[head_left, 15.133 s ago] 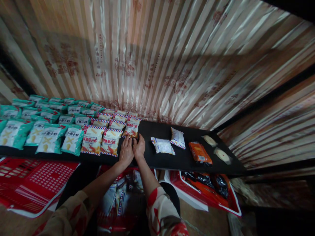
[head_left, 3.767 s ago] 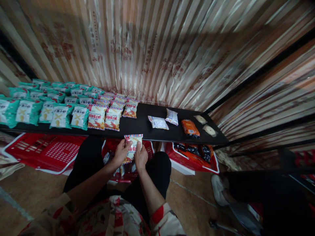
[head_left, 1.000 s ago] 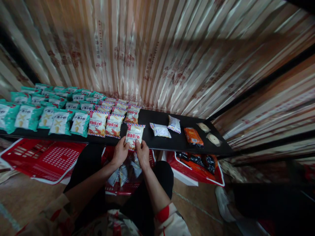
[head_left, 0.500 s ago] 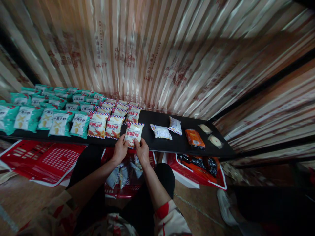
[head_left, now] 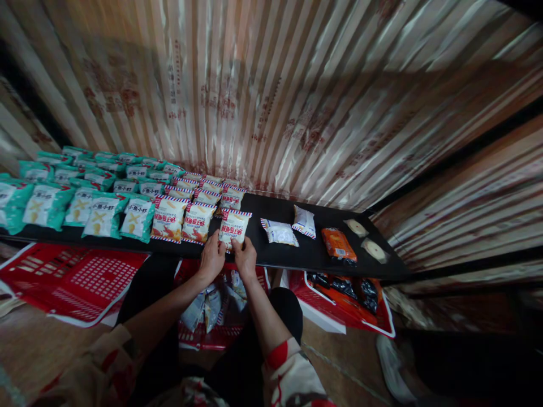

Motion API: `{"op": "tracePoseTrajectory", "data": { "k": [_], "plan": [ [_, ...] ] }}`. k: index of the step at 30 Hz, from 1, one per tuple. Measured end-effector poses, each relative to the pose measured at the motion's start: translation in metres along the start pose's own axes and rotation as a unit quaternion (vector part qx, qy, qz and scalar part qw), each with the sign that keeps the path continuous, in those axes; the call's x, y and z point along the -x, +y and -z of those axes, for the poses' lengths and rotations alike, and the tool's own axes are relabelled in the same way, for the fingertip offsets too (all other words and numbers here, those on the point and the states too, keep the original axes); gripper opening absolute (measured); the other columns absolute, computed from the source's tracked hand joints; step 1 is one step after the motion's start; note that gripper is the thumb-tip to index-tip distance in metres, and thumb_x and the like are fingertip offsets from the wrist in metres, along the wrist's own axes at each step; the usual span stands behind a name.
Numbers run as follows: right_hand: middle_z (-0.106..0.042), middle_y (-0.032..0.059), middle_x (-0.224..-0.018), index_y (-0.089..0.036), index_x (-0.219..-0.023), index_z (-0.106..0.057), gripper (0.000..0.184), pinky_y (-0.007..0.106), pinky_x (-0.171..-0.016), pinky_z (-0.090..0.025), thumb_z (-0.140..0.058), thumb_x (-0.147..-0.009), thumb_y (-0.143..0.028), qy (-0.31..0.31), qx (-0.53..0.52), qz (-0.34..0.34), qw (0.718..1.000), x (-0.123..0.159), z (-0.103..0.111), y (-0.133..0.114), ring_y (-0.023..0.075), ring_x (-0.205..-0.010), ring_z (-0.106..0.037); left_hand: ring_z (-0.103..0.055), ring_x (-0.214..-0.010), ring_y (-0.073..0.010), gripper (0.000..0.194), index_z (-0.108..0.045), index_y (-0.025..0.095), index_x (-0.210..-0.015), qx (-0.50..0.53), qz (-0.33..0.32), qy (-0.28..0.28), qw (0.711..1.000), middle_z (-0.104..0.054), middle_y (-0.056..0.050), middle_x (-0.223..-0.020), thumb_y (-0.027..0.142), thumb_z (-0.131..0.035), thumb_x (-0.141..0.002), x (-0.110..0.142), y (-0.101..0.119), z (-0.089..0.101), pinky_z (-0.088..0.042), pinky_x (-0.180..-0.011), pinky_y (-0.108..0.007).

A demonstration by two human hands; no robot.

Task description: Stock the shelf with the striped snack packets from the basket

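Right at the fingertips, near the middle of the frame, is the bag (head_left: 235, 222), its lower part gripped from both sides. The left hand (head_left: 212, 257) pinches its lower left corner, thumb in front; the right hand (head_left: 246, 258) has its thumb pressed on the lower front, towards the right edge. The other fingers are partly hidden behind it, so how they lie cannot be told. Most of the bag rises above both thumbs, its striped top edge clear of the hands and its lettering upside down.

It stands at the front edge of the black shelf (head_left: 311, 255); whether its base rests there is hidden. Just left of it are more red-lettered bags (head_left: 197, 222) in rows, then green bags (head_left: 100, 215) filling the left of the frame. Right of centre lie two white bags (head_left: 279, 232), then an orange pack (head_left: 338, 245) and two pale discs (head_left: 374, 250).

Below the wrists, at lower centre, a red basket (head_left: 212, 342) holds further bags. Others sit at lower left and lower right. A striped sheet (head_left: 271, 85) fills the upper frame.
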State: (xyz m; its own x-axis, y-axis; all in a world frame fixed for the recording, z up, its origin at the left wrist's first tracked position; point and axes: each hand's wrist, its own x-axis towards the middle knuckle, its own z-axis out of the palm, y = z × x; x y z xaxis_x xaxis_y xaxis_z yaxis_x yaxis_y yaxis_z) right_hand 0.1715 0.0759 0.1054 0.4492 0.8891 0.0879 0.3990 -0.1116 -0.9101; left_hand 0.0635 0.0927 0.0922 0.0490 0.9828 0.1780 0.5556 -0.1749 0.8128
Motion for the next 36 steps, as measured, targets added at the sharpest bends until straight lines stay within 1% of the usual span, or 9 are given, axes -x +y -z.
{"op": "tracePoseTrajectory", "data": {
  "k": [3,8,10,16,23,30,36],
  "plan": [
    [-0.070,0.0080,-0.082,-0.013,-0.095,-0.061,0.033,0.025,-0.063,-0.045,-0.052,-0.078,-0.040,-0.002,-0.010,-0.003,1.000,-0.004,-0.003,0.002,0.0169,-0.066,-0.061,-0.046,-0.122,-0.0265,0.048,-0.039,0.004,-0.131,-0.007,-0.027,0.015,0.999,-0.048,-0.021,-0.131,0.019,-0.039,-0.085,0.004,-0.004,-0.007,-0.036,-0.103,-0.043],
    [-0.070,0.0067,-0.082,-0.015,-0.096,-0.062,0.032,0.026,-0.066,-0.046,-0.053,-0.077,-0.040,0.008,-0.006,-0.009,1.000,-0.012,-0.009,0.004,0.0173,-0.070,-0.062,-0.032,-0.132,-0.0244,0.053,-0.032,0.011,-0.136,-0.007,-0.080,0.028,0.996,-0.038,-0.016,-0.141,0.016,-0.037,-0.084,0.007,-0.010,-0.016,-0.031,-0.108,-0.044],
    [-0.070,0.0070,-0.082,-0.015,-0.096,-0.062,0.031,0.026,-0.066,-0.046,-0.053,-0.078,-0.040,0.008,-0.003,-0.010,1.000,-0.016,-0.011,0.005,0.0175,-0.070,-0.062,-0.029,-0.134,-0.0242,0.054,-0.030,0.010,-0.137,-0.010,-0.087,0.025,0.996,-0.035,-0.016,-0.143,0.015,-0.037,-0.083,0.007,-0.011,-0.017,-0.029,-0.109,-0.044],
    [-0.070,0.0066,-0.083,-0.016,-0.095,-0.062,0.030,0.026,-0.067,-0.046,-0.052,-0.078,-0.040,0.008,-0.004,-0.004,1.000,-0.025,-0.018,0.005,0.0170,-0.070,-0.062,-0.023,-0.136,-0.0236,0.056,-0.029,0.013,-0.138,-0.008,-0.092,0.016,0.996,-0.032,-0.013,-0.145,0.015,-0.037,-0.083,0.004,-0.012,-0.018,-0.026,-0.111,-0.044],
    [-0.069,0.0075,-0.082,-0.016,-0.095,-0.061,0.030,0.025,-0.065,-0.046,-0.051,-0.080,-0.039,-0.004,0.008,0.002,1.000,-0.036,-0.024,0.004,0.0169,-0.069,-0.062,-0.022,-0.136,-0.0248,0.052,-0.034,0.009,-0.135,-0.028,-0.107,0.020,0.994,-0.027,-0.015,-0.147,0.014,-0.036,-0.083,-0.001,-0.015,-0.019,-0.025,-0.111,-0.044],
    [-0.069,0.0070,-0.084,-0.016,-0.097,-0.061,0.031,0.025,-0.066,-0.046,-0.051,-0.080,-0.039,-0.006,0.002,0.010,1.000,-0.045,-0.030,0.008,0.0160,-0.069,-0.061,-0.022,-0.137,-0.0244,0.054,-0.033,0.012,-0.136,-0.025,-0.114,0.019,0.993,-0.030,-0.013,-0.146,0.013,-0.037,-0.082,-0.010,-0.020,-0.019,-0.025,-0.111,-0.046],
    [-0.069,0.0073,-0.084,-0.017,-0.097,-0.062,0.032,0.027,-0.068,-0.045,-0.050,-0.080,-0.041,0.011,0.041,0.001,0.999,-0.045,-0.030,0.006,0.0176,-0.071,-0.061,-0.023,-0.136,-0.0244,0.052,-0.036,0.010,-0.134,-0.027,-0.111,0.006,0.993,-0.029,-0.014,-0.146,0.014,-0.037,-0.082,-0.012,-0.021,-0.019,-0.025,-0.111,-0.045]
  ]
}}
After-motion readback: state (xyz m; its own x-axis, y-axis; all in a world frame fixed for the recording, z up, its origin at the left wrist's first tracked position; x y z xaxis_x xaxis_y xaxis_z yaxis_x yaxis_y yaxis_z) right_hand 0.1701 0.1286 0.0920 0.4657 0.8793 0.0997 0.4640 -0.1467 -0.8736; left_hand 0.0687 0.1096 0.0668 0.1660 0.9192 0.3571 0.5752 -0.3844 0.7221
